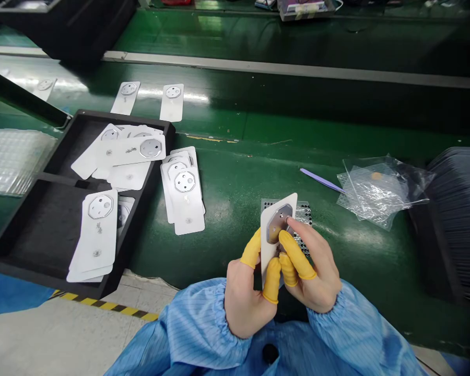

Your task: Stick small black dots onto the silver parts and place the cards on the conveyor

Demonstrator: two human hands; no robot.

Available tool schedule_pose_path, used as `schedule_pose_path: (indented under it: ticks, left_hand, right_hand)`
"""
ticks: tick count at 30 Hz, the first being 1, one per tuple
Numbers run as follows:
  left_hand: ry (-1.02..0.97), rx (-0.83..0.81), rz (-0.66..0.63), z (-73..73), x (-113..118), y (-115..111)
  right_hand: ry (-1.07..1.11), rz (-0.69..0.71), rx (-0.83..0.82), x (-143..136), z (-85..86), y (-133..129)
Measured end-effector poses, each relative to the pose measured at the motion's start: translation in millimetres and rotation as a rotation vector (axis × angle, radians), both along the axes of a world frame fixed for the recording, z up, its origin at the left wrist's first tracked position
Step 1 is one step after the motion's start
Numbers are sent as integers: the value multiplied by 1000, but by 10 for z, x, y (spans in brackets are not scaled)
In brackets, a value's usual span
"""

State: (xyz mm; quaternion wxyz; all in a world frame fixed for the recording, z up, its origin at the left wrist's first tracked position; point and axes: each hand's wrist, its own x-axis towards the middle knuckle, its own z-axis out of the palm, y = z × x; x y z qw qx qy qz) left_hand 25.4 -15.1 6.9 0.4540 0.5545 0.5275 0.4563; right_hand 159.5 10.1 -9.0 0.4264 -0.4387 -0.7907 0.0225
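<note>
Upright and tilted between my hands is a white rounded panel [269, 263] with a silver octagonal camera plate [279, 223] near its top. My left hand [251, 292], in yellow finger cots, grips the panel's lower part between thumb and fingers. My right hand [311, 266] is at the panel's right side, its bare index fingertip touching the octagonal plate and its yellow-covered fingers bent against the panel front. Whether the right hand pinches anything small, I cannot make out. Partly hidden behind the panel lies a clear sheet of small black dots [304, 214].
A black divided tray [27, 224] at left holds several white panels. A stack of panels [188, 203] lies beside it, with more panels [172, 103] farther back. A purple tweezers-like tool [321, 179] and clear plastic bags [379, 190] lie right, near stacked dark sheets [460, 209].
</note>
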Motion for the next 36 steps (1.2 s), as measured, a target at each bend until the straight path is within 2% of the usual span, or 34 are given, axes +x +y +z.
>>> schedule_pose_path:
  ticks: [3, 7, 9, 11, 13, 16, 19, 23, 26, 29, 32, 34, 36]
  left_hand:
    - [40, 38, 31, -26, -6, -11]
    - [32, -48, 2, -81, -26, 0]
    - [-82, -79, 10, -91, -29, 30]
    - [-278, -102, 19, -84, -33, 77]
    - [-455, -136, 9, -70, -42, 137]
    - [-551, -165, -3, -54, -55, 242]
    - [-489, -146, 52, -52, -48, 338]
    - [-330, -100, 235, -88, -99, 418]
    - [-220, -30, 379, -170, -293, 467]
    - [-99, -18, 496, -286, -581, 519]
    - [2, -57, 428, -372, -791, 530]
    - [119, -75, 330, -396, -818, 500]
    - [206, -104, 204, -407, -747, 453]
  right_hand:
    - [7, 26, -95, -24, -36, -58]
    - [25, 131, -274, 16, -90, -58]
    - [100, 166, -340, 51, -119, -25]
    - [207, 167, -367, 70, -150, 4]
    - [350, 95, -365, 59, -193, 10]
    - [558, -19, -425, -13, -292, -39]
    - [609, -17, -503, -87, -371, -126]
    - [537, 52, -523, -54, -335, -171]
    - [315, 67, -481, 97, -346, -122]
    - [66, 15, -389, 268, -505, -74]
    - [35, 18, -343, 361, -649, -64]
    - [82, 0, -325, 373, -639, -66]
    - [138, -13, -302, 367, -554, -70]
